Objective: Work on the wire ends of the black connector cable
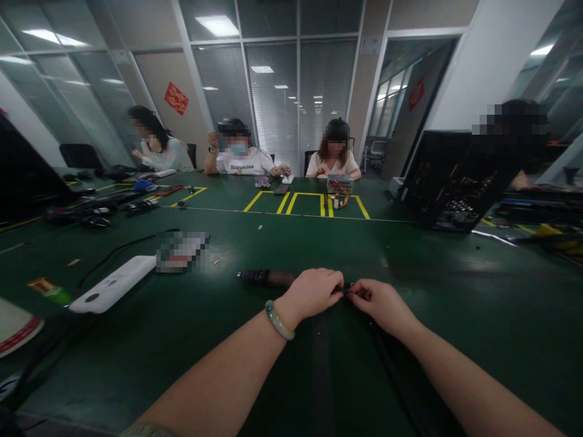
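Note:
A dark, rod-shaped tool that looks like an electric screwdriver (pixel 279 279) lies across the green tabletop, its narrow tip pointing left. My left hand (pixel 316 288) is closed over its right part, palm down, with a green bangle on the wrist. At the tool's right end my right hand (pixel 376 302) pinches a small black piece, possibly the cord's plug; the fingers hide most of it. Both hands nearly touch. A black cord or strip (pixel 389 364) runs toward me beneath my right forearm.
On the left lie a white power bank-like block (pixel 113 284), a blurred-out phone-like object (pixel 182 252) and a green-and-amber item (pixel 50 291). A black computer case (pixel 437 182) stands at the right. Several people sit around the table; yellow tape (pixel 307 195) marks its far side.

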Motion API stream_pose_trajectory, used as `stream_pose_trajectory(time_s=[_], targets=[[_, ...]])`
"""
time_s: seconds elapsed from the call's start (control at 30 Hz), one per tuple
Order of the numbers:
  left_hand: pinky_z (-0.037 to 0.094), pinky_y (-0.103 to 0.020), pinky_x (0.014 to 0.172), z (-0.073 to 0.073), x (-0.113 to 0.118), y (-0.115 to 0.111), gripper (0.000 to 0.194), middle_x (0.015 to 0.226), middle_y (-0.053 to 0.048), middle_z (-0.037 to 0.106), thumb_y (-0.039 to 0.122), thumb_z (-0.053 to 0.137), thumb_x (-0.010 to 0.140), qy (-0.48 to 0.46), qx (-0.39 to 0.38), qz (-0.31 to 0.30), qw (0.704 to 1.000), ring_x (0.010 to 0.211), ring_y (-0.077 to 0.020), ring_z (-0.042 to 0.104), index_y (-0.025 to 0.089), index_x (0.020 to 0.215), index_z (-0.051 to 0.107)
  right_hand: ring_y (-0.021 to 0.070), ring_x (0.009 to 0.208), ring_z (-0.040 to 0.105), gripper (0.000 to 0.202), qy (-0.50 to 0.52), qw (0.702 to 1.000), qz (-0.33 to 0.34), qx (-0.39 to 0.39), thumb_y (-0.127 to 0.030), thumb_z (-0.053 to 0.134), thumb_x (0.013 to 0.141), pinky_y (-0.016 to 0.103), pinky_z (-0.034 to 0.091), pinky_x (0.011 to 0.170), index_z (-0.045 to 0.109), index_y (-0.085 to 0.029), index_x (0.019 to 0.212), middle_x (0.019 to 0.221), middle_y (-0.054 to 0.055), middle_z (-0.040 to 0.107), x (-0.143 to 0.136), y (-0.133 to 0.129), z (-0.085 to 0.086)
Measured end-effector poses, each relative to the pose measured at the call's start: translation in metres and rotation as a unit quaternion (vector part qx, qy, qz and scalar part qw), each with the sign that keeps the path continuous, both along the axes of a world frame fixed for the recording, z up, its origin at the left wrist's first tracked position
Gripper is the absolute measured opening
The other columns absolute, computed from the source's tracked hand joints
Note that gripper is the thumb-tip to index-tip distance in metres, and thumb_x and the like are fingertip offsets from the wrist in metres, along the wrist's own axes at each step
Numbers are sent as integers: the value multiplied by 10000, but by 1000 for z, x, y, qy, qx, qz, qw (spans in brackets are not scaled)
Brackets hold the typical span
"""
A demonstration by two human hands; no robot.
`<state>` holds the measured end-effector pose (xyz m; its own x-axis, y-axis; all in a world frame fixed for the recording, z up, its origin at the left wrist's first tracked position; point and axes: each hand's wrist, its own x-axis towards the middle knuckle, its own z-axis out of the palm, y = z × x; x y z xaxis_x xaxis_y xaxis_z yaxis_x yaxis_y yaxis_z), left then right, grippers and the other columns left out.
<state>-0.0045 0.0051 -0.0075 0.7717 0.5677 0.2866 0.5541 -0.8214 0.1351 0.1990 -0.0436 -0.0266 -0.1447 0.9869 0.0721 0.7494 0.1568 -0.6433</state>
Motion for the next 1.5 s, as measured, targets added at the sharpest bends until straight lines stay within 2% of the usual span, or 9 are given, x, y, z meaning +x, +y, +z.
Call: stream_pose_trajectory(time_s=[0.23,0.43,0.8,1.03,1.17,1.3,1.4,1.5], targets=[[445,-314,764,-2,1,1,131,922,-9,628,314,584,873,-10,8,7,1000,872,-186,595,209,946,557,152,640,598,142,11,1000,-5,-1,-326,566,847,235,391,553,667,-227,849,751,-9,680,-1,0,0],[451,-316,774,-5,1,3,112,921,-4,631,280,590,858,-20,4,-10,1000,868,-181,593,210,943,571,146,636,592,126,25,1000,-6,-2,-326,582,844,230,385,551,668,-234,843,738,-22,676,-1,-1,2],[452,-307,797,5,-1,2,141,975,-11,622,200,537,859,-2,-2,-44,999,911,-172,584,214,986,597,158,669,622,158,24,999,2,-26,-348,575,855,244,416,571,685,-238,882,804,-9,702,0,-2,6],[458,-315,760,3,-1,2,149,959,-12,622,292,588,862,-15,-27,-18,999,885,-183,585,207,982,563,166,700,635,172,26,999,-6,-46,-364,580,857,245,437,585,686,-237,906,838,-2,710,-2,-3,10],[446,-307,780,1,-1,3,95,962,-6,619,263,549,883,-17,-14,-32,999,892,-172,579,212,959,576,161,680,630,181,28,998,-3,-50,-369,576,859,238,425,568,689,-234,903,822,-3,711,-2,-3,10],[438,-298,806,0,0,2,130,966,-1,619,222,553,867,-21,-3,-39,999,917,-169,578,224,993,584,157,674,623,168,25,999,2,-34,-361,580,855,234,411,572,685,-234,888,793,-14,704,-1,-1,6],[445,-301,785,0,0,1,182,974,-3,618,274,589,855,-27,-11,-21,999,909,-176,582,225,1028,562,155,672,624,171,29,999,5,-34,-360,577,857,231,406,569,680,-228,891,787,-16,702,1,1,3],[449,-300,758,1,0,1,152,949,-7,617,305,591,862,-19,-18,-9,1000,887,-178,583,213,979,563,159,696,631,176,30,999,8,-33,-361,575,859,232,415,581,681,-227,900,818,-8,706,1,1,3]])
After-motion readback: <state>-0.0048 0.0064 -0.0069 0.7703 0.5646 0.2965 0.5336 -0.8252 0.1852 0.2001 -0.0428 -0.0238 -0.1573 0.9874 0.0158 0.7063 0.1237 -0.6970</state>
